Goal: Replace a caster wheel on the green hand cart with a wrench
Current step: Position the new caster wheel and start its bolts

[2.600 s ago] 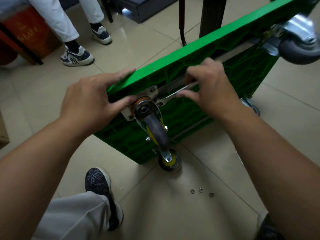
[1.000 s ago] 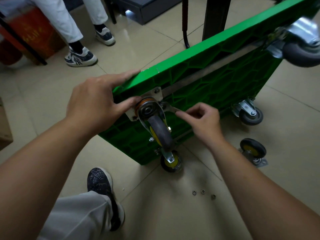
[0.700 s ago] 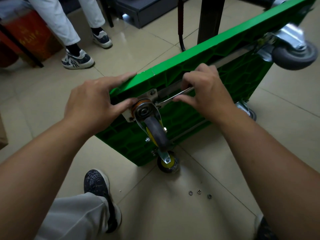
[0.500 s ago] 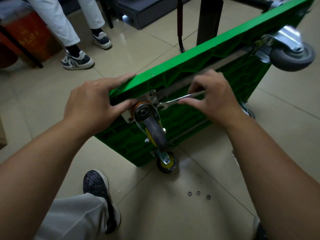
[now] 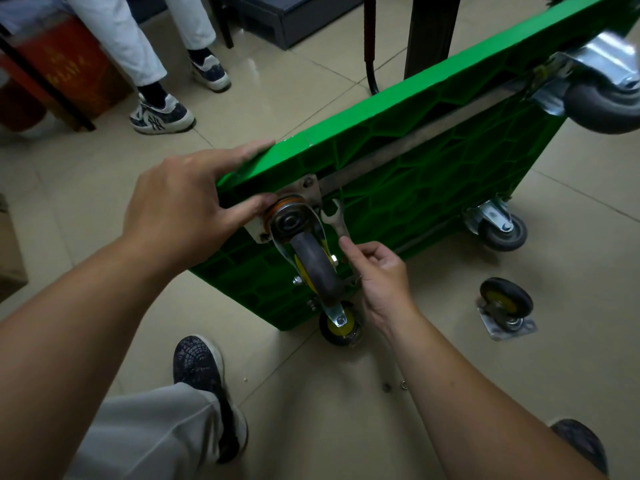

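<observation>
The green hand cart [image 5: 415, 174] stands on its edge, underside towards me. A grey caster wheel [image 5: 317, 263] with a yellow hub sits on a metal plate at the cart's upper near corner. My left hand [image 5: 187, 206] lies over that corner, fingers along the top edge and thumb pressed at the caster's swivel. My right hand [image 5: 379, 278] pinches the silver wrench [image 5: 337, 220] by its lower end. The wrench's open jaw points up beside the plate's right side. A loose caster [image 5: 505, 306] lies on the floor to the right.
Further casters show on the cart: one at the lower corner [image 5: 341, 325], one lower right [image 5: 498, 226], one top right [image 5: 602, 95]. Small nuts [image 5: 393, 386] lie on the tiles. My shoe [image 5: 204, 382] is below. A seated person's feet [image 5: 162, 112] are at the back left.
My right hand has dropped from beside the cart's upper rail to below the plate, swinging the wrench from nearly level to nearly upright. The loose caster is uncovered again. My left hand stayed put.
</observation>
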